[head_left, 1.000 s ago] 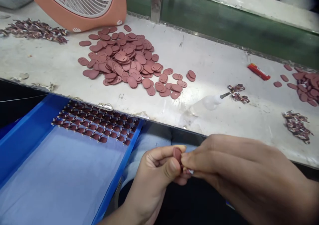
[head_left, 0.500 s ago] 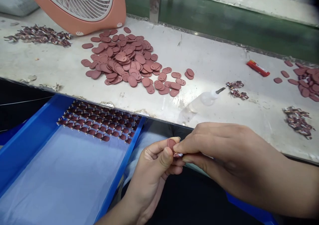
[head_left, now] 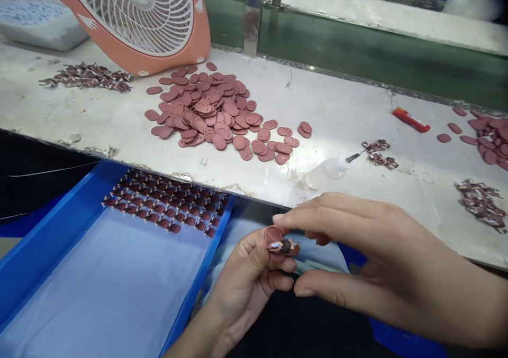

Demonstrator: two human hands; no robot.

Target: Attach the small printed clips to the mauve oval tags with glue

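Observation:
My left hand [head_left: 248, 278] pinches a small reddish oval piece [head_left: 273, 235] with a tiny dark part [head_left: 284, 247] lying against it, just below the bench edge. My right hand [head_left: 357, 257] hovers over it with forefinger and thumb spread apart, holding nothing that I can see. A big pile of the same reddish ovals [head_left: 216, 112] lies on the worn white bench [head_left: 337, 109]. Rows of finished pieces [head_left: 166, 204] line the far end of a blue tray [head_left: 59, 226] at lower left.
An orange fan [head_left: 138, 14] stands at the back left beside a heap of small dark parts [head_left: 87, 76]. A clear squeeze bottle [head_left: 329, 168], a red lighter [head_left: 410, 119], more ovals [head_left: 490, 136] and dark parts [head_left: 480, 202] lie to the right. A green conveyor [head_left: 357, 46] runs behind.
My right hand has let go and opened its fingers above the piece, which now shows the small dark part on it. The view has tilted up slightly.

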